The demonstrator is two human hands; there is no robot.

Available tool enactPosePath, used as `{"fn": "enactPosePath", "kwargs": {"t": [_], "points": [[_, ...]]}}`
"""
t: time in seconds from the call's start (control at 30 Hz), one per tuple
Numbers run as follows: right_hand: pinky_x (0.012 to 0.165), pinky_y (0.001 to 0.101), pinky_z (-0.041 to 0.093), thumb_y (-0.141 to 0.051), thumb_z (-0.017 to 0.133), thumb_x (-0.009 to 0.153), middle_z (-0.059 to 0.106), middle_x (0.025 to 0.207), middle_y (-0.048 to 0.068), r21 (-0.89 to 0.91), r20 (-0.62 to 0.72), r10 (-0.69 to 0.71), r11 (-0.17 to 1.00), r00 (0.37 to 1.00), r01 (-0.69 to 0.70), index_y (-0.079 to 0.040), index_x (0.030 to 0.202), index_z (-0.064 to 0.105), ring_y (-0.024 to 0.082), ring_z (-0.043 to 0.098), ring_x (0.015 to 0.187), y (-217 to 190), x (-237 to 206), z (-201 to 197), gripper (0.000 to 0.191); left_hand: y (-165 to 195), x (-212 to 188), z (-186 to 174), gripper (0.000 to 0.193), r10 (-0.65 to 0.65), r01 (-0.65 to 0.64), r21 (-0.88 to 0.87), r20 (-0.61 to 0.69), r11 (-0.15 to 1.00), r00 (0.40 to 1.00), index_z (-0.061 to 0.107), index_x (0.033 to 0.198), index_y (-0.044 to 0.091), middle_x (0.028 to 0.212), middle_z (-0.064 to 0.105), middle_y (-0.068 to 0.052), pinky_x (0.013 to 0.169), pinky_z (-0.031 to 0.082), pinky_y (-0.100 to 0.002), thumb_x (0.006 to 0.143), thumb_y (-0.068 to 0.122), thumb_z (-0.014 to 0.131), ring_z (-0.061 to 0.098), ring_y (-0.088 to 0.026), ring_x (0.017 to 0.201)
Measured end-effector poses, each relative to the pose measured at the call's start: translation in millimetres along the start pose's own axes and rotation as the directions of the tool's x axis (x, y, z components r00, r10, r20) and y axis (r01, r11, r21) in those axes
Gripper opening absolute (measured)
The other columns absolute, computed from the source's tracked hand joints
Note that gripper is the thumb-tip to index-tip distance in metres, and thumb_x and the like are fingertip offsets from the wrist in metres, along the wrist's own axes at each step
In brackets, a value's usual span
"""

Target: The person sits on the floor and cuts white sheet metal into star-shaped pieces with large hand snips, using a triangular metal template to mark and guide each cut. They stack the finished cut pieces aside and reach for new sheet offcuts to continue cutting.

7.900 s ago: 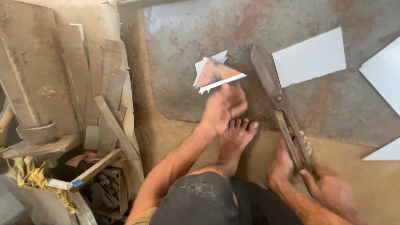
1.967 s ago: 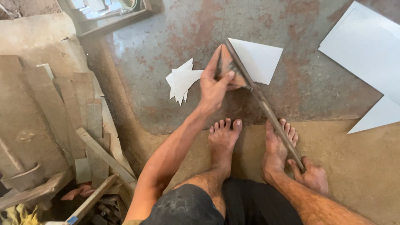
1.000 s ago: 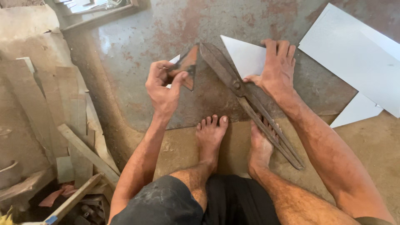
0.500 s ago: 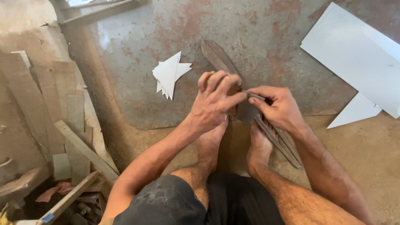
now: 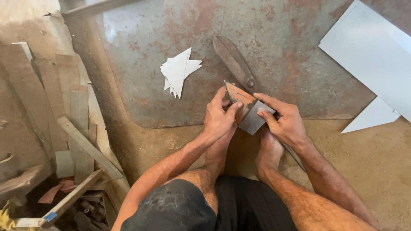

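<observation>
Sheet-metal piece (image 5: pixel 250 112), small and angular with a rusty orange face and a grey face, sits between both hands, raised just above the rusty metal plate (image 5: pixel 141 64) on the floor. Left hand (image 5: pixel 219 117) pinches its left edge, thumb on top near the pointed upper corner and fingers curled beneath. Right hand (image 5: pixel 286 122) grips the lower right side, thumb pressed on the grey face and fingers wrapped behind. Large tin snips (image 5: pixel 237 64) lie on the plate just beyond the hands, blades pointing away; the handles run under the right hand and forearm. A stack of white triangular offcuts (image 5: pixel 179 70) lies up and left of the left hand, well apart from it. Larger pale sheets (image 5: pixel 372 55) lie far out past the right hand. Bare feet rest directly below the hands. Wooden slats (image 5: pixel 72 128) are piled far to the left.
</observation>
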State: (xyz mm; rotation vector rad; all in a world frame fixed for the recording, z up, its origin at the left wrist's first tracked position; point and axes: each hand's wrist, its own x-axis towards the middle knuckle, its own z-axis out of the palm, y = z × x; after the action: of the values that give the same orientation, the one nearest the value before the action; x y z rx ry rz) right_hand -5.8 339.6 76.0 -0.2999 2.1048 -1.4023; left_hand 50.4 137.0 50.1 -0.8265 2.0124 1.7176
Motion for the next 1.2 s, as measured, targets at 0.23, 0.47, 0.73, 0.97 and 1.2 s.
{"fn": "enactPosePath", "kwargs": {"t": [0.23,0.47,0.73,0.97,1.2], "points": [[0.079,0.0284,0.056,-0.006,0.073,0.092,0.077,0.114,0.013,-0.051,-0.045,0.091,0.994,0.995,-0.093,-0.007,0.129,0.070,0.014,0.071,0.093,-3.5,1.7,5.0,0.038,5.8,-1.3,-4.7,0.071,0.053,-0.051,-0.037,0.059,0.998,0.997,0.034,0.157,0.012,0.100,0.079,-0.021,0.087,0.058,-0.037,0.093,0.011,0.065,0.078,-0.029,0.099],[0.073,0.0260,0.056,-0.006,0.073,0.091,0.078,0.106,0.009,0.055,-0.031,0.210,0.977,0.977,-0.208,-0.007,0.127,0.071,0.009,0.068,0.088,3.2,1.1,7.1,0.035,8.1,1.6,-8.9,0.071,-0.054,0.053,0.016,0.132,0.998,0.990,0.028,0.160,0.017,0.088,0.077,-0.018,0.077,0.058,-0.038,0.097,0.011,0.058,0.077,-0.027,0.081],[0.074,0.0256,0.056,-0.005,0.073,0.093,0.078,0.105,0.009,0.051,-0.022,0.190,0.981,0.982,-0.189,-0.008,0.128,0.071,0.008,0.067,0.088,6.4,2.1,5.8,0.036,20.4,1.4,-10.2,0.070,-0.158,0.191,-0.132,0.228,0.973,0.961,0.020,0.159,0.019,0.111,0.066,-0.023,0.063,0.071,-0.039,0.099,0.011,0.054,0.075,-0.032,0.095],[0.070,0.0245,0.055,-0.006,0.073,0.092,0.078,0.104,0.007,0.035,-0.018,0.194,0.981,0.981,-0.193,-0.009,0.127,0.072,0.007,0.066,0.085,10.1,1.8,4.6,0.035,15.2,0.5,-5.3,0.059,-0.137,0.169,-0.150,0.200,0.974,0.970,0.029,0.149,0.013,0.116,0.065,-0.022,0.060,0.071,-0.039,0.096,0.005,0.055,0.073,-0.032,0.100],[0.069,0.0249,0.055,-0.006,0.074,0.092,0.077,0.098,0.005,0.037,-0.002,0.262,0.964,0.965,-0.262,-0.010,0.126,0.073,0.006,0.064,0.082,11.3,1.5,3.1,0.035,5.6,0.7,1.9,0.035,-0.148,0.213,-0.359,0.201,0.909,0.968,0.042,0.127,0.003,0.104,0.075,-0.014,0.053,0.066,-0.034,0.096,-0.002,0.057,0.074,-0.020,0.085]]}}
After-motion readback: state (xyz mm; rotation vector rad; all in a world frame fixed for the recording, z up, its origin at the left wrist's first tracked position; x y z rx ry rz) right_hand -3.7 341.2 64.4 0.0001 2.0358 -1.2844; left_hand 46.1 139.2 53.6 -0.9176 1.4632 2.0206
